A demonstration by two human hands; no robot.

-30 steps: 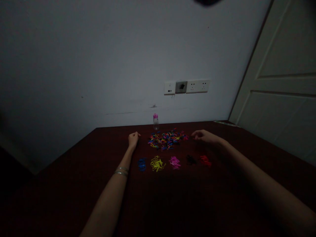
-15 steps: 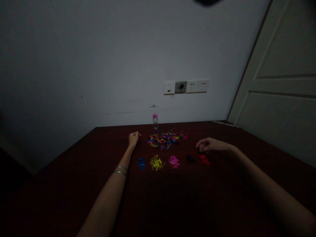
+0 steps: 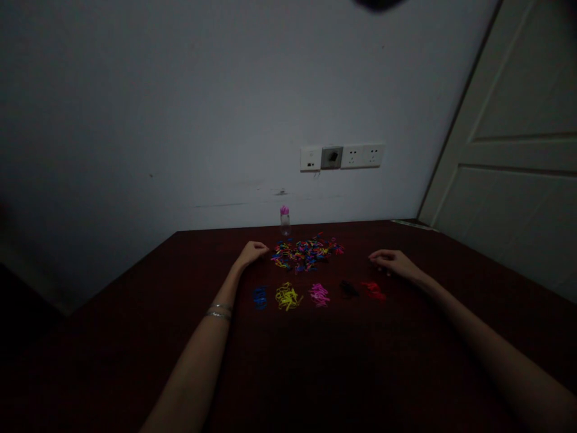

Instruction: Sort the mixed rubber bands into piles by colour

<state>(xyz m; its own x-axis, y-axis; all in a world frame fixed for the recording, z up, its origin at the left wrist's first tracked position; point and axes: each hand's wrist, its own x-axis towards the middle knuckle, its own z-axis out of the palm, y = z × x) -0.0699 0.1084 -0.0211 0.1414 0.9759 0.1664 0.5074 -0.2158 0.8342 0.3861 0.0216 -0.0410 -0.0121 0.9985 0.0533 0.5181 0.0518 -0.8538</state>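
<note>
A mixed heap of small coloured rubber bands (image 3: 306,252) lies on the dark red-brown table. At its left edge is my left hand (image 3: 253,252), fingertips drawn together; anything between them is too small to make out. My right hand (image 3: 392,263) hovers to the right of the heap, its fingers loosely bent and somewhat apart, with nothing visible in them. Nearer me runs a row of sorted piles: blue bands (image 3: 259,297), yellow bands (image 3: 288,296), pink bands (image 3: 320,294), black bands (image 3: 348,289) and red bands (image 3: 374,291). The red pile is closest to my right hand.
Behind the heap stands a small clear bottle (image 3: 285,224) with a pink top. The table (image 3: 311,367) meets a pale wall bearing a row of sockets (image 3: 341,157). A light strip (image 3: 413,225) lies at the far right edge, near a panelled door (image 3: 514,156).
My left hand has stretched its fingers rightward to the heap's edge from a curled fist. My right hand has shifted slightly right, away from the red pile, and its fingers have loosened.
</note>
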